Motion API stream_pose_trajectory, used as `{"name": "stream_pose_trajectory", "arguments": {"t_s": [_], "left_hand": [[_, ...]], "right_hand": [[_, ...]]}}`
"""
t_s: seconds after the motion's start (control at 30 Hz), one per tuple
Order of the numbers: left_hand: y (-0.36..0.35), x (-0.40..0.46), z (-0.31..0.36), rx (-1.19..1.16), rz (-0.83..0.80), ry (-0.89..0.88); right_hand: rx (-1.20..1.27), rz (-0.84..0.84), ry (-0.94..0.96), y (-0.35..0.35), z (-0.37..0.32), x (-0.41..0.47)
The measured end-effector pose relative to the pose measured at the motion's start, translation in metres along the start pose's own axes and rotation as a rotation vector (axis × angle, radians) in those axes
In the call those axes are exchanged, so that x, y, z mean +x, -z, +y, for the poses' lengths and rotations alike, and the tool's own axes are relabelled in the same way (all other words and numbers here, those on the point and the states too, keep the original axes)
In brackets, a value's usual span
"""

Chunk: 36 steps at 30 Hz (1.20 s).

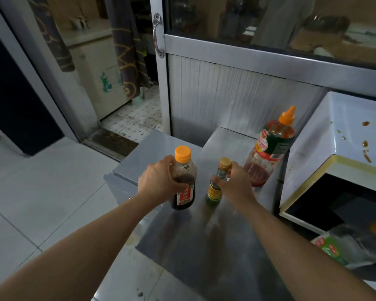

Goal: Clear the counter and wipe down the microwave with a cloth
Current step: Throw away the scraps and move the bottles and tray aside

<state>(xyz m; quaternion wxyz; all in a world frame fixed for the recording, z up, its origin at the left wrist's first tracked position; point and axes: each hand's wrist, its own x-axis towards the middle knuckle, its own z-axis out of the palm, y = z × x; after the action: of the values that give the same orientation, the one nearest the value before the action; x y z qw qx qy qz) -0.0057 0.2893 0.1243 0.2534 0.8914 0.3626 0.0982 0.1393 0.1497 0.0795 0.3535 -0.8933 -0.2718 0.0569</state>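
Observation:
My left hand (159,181) grips a dark sauce bottle (183,183) with an orange cap, upright on the steel counter (204,246). My right hand (232,183) holds a small green bottle (217,183) with a gold cap just to its right. A tall red sauce bottle (269,148) with an orange nozzle stands farther back by the white microwave (334,137). The microwave's top carries brown sauce stains. No cloth is in view.
A crumpled plastic bag (339,246) with a green and red pack lies in front of the microwave's dark door. Behind the counter rises a metal cabinet with glass doors (269,29). Tiled floor (41,203) and a doorway lie to the left.

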Motion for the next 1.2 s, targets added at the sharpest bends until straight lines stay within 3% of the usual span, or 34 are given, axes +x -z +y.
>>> {"name": "stream_pose_trajectory", "arguments": {"t_s": [0.27, 0.47, 0.77, 1.0, 1.2], "left_hand": [[0.0, 0.031, -0.012, -0.04, -0.039, -0.048], [0.015, 0.079, -0.017, -0.072, -0.11, -0.188], [0.04, 0.153, -0.012, -0.103, -0.203, -0.405], [0.029, 0.188, 0.011, -0.149, -0.308, -0.417], [0.005, 0.214, 0.042, -0.158, -0.282, -0.396]], "right_hand": [[0.025, 0.114, -0.041, -0.006, -0.009, 0.008], [-0.002, 0.165, -0.17, -0.007, -0.027, 0.016], [0.042, 0.388, -0.318, 0.003, -0.075, 0.032], [0.024, 0.421, -0.393, 0.019, -0.077, 0.067], [0.011, 0.454, -0.352, 0.029, -0.059, 0.116]]}}
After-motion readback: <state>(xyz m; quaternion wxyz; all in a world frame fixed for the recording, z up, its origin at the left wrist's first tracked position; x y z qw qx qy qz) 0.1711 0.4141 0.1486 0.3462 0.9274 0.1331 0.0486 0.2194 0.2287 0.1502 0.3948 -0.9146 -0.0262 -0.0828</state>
